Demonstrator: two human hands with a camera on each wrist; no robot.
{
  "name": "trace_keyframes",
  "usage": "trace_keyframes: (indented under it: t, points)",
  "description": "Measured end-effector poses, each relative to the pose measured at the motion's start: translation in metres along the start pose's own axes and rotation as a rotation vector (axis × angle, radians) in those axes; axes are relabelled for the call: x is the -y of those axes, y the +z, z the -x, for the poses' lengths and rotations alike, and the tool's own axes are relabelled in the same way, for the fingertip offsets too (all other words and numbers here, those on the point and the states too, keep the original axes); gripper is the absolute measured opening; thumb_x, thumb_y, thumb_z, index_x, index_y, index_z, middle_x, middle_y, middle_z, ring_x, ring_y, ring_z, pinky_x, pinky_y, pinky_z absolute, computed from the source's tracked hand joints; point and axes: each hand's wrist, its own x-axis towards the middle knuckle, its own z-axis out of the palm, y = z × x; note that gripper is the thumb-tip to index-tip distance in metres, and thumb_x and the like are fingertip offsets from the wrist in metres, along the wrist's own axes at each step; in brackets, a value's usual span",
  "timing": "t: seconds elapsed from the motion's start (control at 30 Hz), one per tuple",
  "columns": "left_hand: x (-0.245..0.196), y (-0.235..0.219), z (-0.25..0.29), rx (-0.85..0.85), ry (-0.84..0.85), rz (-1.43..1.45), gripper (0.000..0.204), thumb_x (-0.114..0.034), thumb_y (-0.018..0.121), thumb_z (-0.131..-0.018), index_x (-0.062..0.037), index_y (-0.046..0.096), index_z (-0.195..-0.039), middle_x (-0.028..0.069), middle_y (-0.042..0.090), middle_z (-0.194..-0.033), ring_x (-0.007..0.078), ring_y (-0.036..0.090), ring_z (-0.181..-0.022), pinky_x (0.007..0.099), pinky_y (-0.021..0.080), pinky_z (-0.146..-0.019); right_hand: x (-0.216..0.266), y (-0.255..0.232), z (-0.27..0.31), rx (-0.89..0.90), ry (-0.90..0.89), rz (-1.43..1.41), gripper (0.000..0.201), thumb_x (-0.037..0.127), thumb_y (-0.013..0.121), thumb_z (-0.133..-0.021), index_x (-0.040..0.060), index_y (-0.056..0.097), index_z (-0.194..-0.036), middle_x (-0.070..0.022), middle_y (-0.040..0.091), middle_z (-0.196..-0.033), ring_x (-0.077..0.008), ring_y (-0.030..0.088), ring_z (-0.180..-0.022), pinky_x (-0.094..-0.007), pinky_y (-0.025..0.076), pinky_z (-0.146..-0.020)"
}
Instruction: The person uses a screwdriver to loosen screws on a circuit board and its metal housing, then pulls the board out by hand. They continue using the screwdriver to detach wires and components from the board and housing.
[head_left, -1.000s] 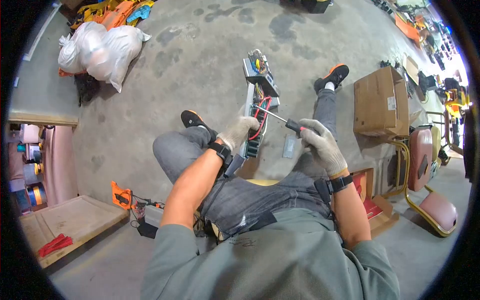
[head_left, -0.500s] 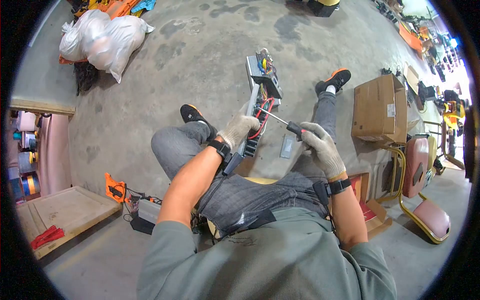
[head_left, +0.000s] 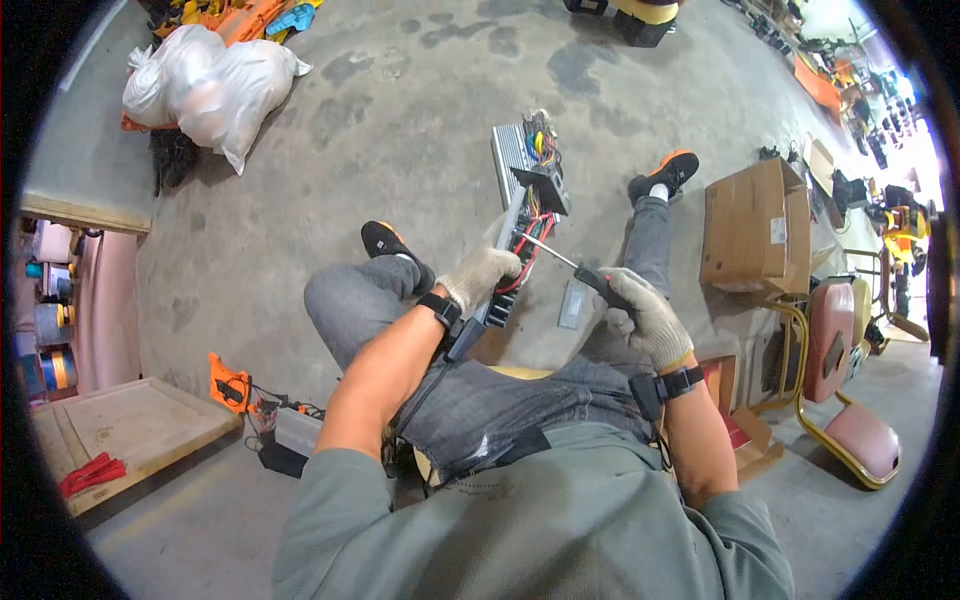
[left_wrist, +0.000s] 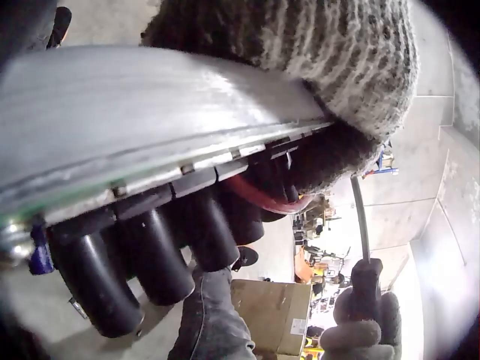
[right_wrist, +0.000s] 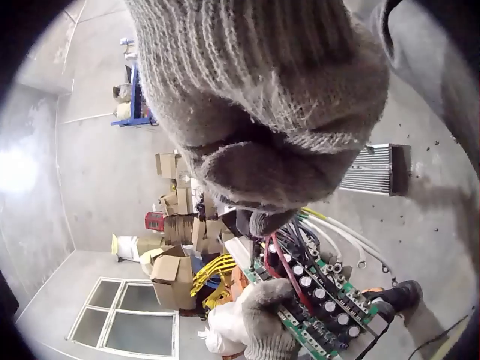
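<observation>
My gloved left hand (head_left: 482, 277) grips a long circuit board (right_wrist: 304, 339) by its metal side plate (left_wrist: 142, 112). Black capacitors (left_wrist: 161, 255) line the board, and a red wire (right_wrist: 289, 270) loops over it. In my gloved right hand (head_left: 645, 318) is a screwdriver (head_left: 596, 280), its handle inside the curled fingers. The shaft slants to the board, tip among the parts by the left fingers. Beyond the board, a finned metal housing (head_left: 508, 158) with coloured wires (head_left: 543, 140) and a dark bracket (head_left: 541, 190) lies between the feet.
A flat grey piece (head_left: 572, 304) lies on the floor near the right leg. At right stand a cardboard box (head_left: 750, 225) and a chair (head_left: 830, 335). White bags (head_left: 215, 95) sit far left; red gloves (head_left: 92, 474) lie on a wooden panel (head_left: 150, 420).
The board and both hands have shifted slightly toward the body. The screwdriver has moved along with them, its tip staying at the board. Both hands keep their hold.
</observation>
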Motion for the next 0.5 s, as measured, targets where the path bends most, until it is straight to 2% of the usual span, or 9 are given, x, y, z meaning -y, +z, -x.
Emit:
trace_keyframes:
  t: [0.07, 0.13, 0.17, 0.23, 0.27, 0.33, 0.4, 0.47, 0.5]
  points:
    - [-0.001, 0.001, 0.002, -0.011, 0.021, -0.015, 0.06, 0.002, 0.061, -0.074, -0.0003, 0.051, -0.133, 0.0051, 0.059, -0.091, 0.0172, 0.06, -0.073, 0.0314, 0.056, -0.069, 0.001, -0.003, 0.0, 0.03, 0.012, 0.001, 0.034, 0.027, 0.063, -0.107, 0.0032, 0.06, -0.131, -0.0058, 0.066, -0.092, -0.0042, 0.055, -0.066, -0.0157, 0.041, -0.051]
    - [-0.007, 0.002, 0.005, 0.002, 0.025, -0.076, 0.057, 0.0, 0.062, -0.075, -0.0006, 0.052, -0.131, 0.0043, 0.059, -0.089, 0.0164, 0.06, -0.073, 0.0319, 0.054, -0.068, 0.006, 0.001, 0.001, 0.002, -0.038, 0.187, 0.04, 0.028, 0.067, -0.104, 0.0023, 0.059, -0.133, -0.0056, 0.066, -0.095, -0.005, 0.056, -0.067, -0.0176, 0.043, -0.054]
    - [-0.005, 0.0, 0.005, 0.002, 0.032, -0.075, 0.057, 0.0, 0.062, -0.075, -0.0006, 0.052, -0.131, 0.0043, 0.059, -0.089, 0.0164, 0.06, -0.073, 0.0319, 0.054, -0.068, 0.007, 0.002, 0.002, 0.005, -0.042, 0.192, 0.04, 0.028, 0.067, -0.104, 0.0023, 0.059, -0.133, -0.0056, 0.066, -0.095, -0.005, 0.056, -0.067, -0.0176, 0.043, -0.054]
    - [0.0, -0.002, 0.004, 0.031, 0.01, -0.077, 0.055, -0.003, 0.063, -0.077, -0.0003, 0.053, -0.131, 0.004, 0.06, -0.088, 0.0156, 0.059, -0.073, 0.032, 0.053, -0.068, 0.006, 0.003, 0.003, -0.038, -0.167, 0.475, 0.046, 0.027, 0.072, -0.098, 0.001, 0.06, -0.134, -0.0049, 0.066, -0.098, -0.0067, 0.056, -0.07, -0.0208, 0.045, -0.059]
    - [0.002, -0.005, 0.003, 0.031, 0.016, -0.075, 0.055, -0.003, 0.063, -0.077, -0.0003, 0.053, -0.131, 0.004, 0.06, -0.088, 0.0156, 0.059, -0.073, 0.032, 0.053, -0.068, 0.007, 0.004, 0.004, -0.036, -0.17, 0.48, 0.046, 0.027, 0.072, -0.098, 0.001, 0.06, -0.134, -0.0049, 0.066, -0.098, -0.0067, 0.056, -0.07, -0.0208, 0.045, -0.059]
    - [0.002, -0.008, 0.004, 0.02, -0.089, -0.152, 0.057, -0.005, 0.062, -0.078, -0.0013, 0.053, -0.134, 0.0044, 0.06, -0.089, 0.0154, 0.058, -0.072, 0.0317, 0.053, -0.069, 0.011, 0.008, 0.006, -0.059, -0.223, 0.6, 0.051, 0.026, 0.075, -0.092, -0.0003, 0.062, -0.134, -0.004, 0.066, -0.1, -0.0083, 0.057, -0.074, -0.0236, 0.047, -0.066]
    - [0.01, -0.008, 0.001, 0.02, -0.028, -0.104, 0.056, -0.006, 0.062, -0.078, -0.0018, 0.054, -0.133, 0.0041, 0.06, -0.089, 0.0153, 0.058, -0.072, 0.0309, 0.052, -0.07, 0.016, 0.016, 0.011, -0.077, -0.223, 0.636, 0.051, 0.025, 0.076, -0.091, -0.0002, 0.063, -0.134, -0.0035, 0.065, -0.1, -0.0082, 0.057, -0.075, -0.0238, 0.047, -0.067]
    - [0.012, -0.005, 0.0, -0.002, 0.015, -0.062, 0.091, 0.004, 0.055, -0.075, -0.0091, 0.035, -0.163, 0.0003, 0.056, -0.087, 0.0096, 0.051, -0.067, 0.026, 0.045, -0.057, 0.018, 0.017, 0.013, -0.098, -0.225, 0.668, 0.051, 0.024, 0.077, -0.09, -0.0001, 0.063, -0.133, -0.003, 0.065, -0.1, -0.0082, 0.056, -0.076, -0.0241, 0.048, -0.068]
    - [0.014, -0.006, -0.001, -0.001, 0.016, -0.062, 0.091, 0.004, 0.055, -0.075, -0.0091, 0.035, -0.163, 0.0003, 0.056, -0.087, 0.0096, 0.051, -0.067, 0.026, 0.045, -0.057, 0.017, 0.017, 0.013, -0.1, -0.224, 0.662, 0.051, 0.024, 0.077, -0.09, 0.0003, 0.063, -0.133, -0.003, 0.065, -0.1, -0.0082, 0.056, -0.076, -0.0242, 0.048, -0.068]
